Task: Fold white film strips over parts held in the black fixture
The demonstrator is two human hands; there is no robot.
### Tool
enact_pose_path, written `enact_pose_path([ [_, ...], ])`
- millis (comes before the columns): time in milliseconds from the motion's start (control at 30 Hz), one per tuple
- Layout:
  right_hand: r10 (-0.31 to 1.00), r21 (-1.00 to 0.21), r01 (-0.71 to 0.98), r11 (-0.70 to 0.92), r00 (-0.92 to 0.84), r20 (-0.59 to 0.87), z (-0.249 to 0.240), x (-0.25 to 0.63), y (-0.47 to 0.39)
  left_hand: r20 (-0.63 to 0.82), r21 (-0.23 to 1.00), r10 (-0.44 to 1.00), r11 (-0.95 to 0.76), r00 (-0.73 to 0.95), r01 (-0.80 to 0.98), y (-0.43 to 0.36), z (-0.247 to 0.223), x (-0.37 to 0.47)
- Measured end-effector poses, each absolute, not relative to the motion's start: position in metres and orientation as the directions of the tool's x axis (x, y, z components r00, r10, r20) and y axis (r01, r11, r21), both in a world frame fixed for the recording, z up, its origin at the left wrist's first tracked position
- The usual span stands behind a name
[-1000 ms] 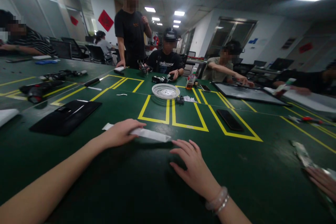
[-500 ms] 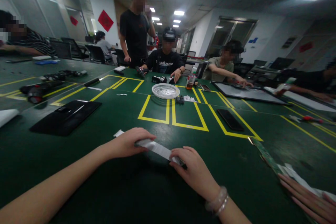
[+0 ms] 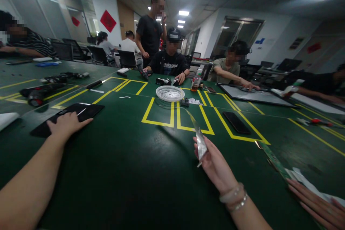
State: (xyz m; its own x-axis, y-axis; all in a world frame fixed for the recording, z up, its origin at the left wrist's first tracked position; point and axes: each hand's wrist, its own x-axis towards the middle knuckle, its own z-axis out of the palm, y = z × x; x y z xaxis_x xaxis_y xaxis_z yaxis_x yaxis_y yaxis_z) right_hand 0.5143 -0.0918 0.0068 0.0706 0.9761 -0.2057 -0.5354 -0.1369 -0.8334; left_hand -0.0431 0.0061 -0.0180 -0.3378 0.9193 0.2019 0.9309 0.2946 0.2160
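Observation:
My right hand (image 3: 215, 165) is lifted a little above the green table (image 3: 129, 165) and holds a long thin translucent strip (image 3: 199, 140) that points away from me. My left hand (image 3: 66, 125) lies flat on the near edge of a black flat panel (image 3: 86, 110) at the left, fingers spread. A bracelet sits on my right wrist.
A white plastic basket (image 3: 170, 93) stands in the table's middle by yellow tape boxes. A dark phone (image 3: 236, 122) lies to the right. Another person's fingers (image 3: 318, 205) rest on a strip (image 3: 275, 161) at the lower right. Several people sit or stand across the table.
My left hand let go of the strip and moved left onto the black panel. My right hand picked the strip up and turned it to point away. The standing person moved right.

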Motion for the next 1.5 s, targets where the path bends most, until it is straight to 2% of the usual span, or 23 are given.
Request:
enact_pose_path([
  [133,0.953,-0.731,-0.636,-0.248,-0.025,-0.302,0.006,0.517,-0.088,0.154,0.158,0.833,0.51,-0.531,0.846,0.004,-0.017,-0.047],
  [333,0.928,-0.612,-0.736,-0.288,-0.056,-0.369,0.011,0.518,-0.087,0.094,0.169,0.886,0.434,-0.453,0.885,0.002,0.004,-0.026],
  [467,0.932,-0.593,-0.752,-0.288,-0.078,-0.355,0.011,0.52,-0.086,0.15,0.186,0.952,0.239,-0.268,0.953,0.006,0.018,0.011],
  [600,0.951,-0.635,-0.729,-0.255,-0.07,-0.301,0.008,0.523,-0.086,0.237,0.17,0.966,-0.144,0.101,0.975,0.003,0.022,0.075],
  [700,0.959,-0.661,-0.711,-0.239,-0.067,-0.275,0.009,0.524,-0.087,0.24,0.19,0.907,-0.395,0.347,0.899,-0.014,0.019,0.129],
  [833,0.952,-0.637,-0.731,-0.244,-0.054,-0.302,0.012,0.522,-0.087,0.242,0.291,0.736,-0.676,0.632,0.677,-0.045,0.012,0.187],
  [967,0.954,-0.627,-0.751,-0.208,-0.013,-0.3,0.015,0.52,-0.087,0.231,0.324,0.638,-0.763,0.735,0.56,-0.065,0.004,0.219],
  [1133,0.973,-0.699,-0.697,-0.161,0.008,-0.233,0.016,0.517,-0.089,0.214,0.321,0.634,-0.764,0.744,0.559,-0.067,-0.007,0.226],
  [1233,0.988,-0.793,-0.602,-0.094,0.041,-0.148,0.015,0.514,-0.092,0.185,0.295,0.645,-0.756,0.742,0.584,-0.065,-0.01,0.224],
  [1333,0.997,-0.917,-0.399,-0.024,0.053,-0.049,0.011,0.513,-0.095,0.219,0.202,0.605,-0.795,0.765,0.571,-0.065,-0.011,0.223],
  [1433,0.989,-0.989,0.006,0.145,-0.012,0.145,0.007,0.512,-0.098,0.369,0.032,0.439,-0.887,0.819,0.461,-0.071,-0.007,0.223],
  [1500,0.941,-0.876,0.348,0.334,-0.17,0.291,0.006,0.51,-0.101,0.506,-0.1,0.281,-0.92,0.815,0.379,-0.078,-0.002,0.224],
])
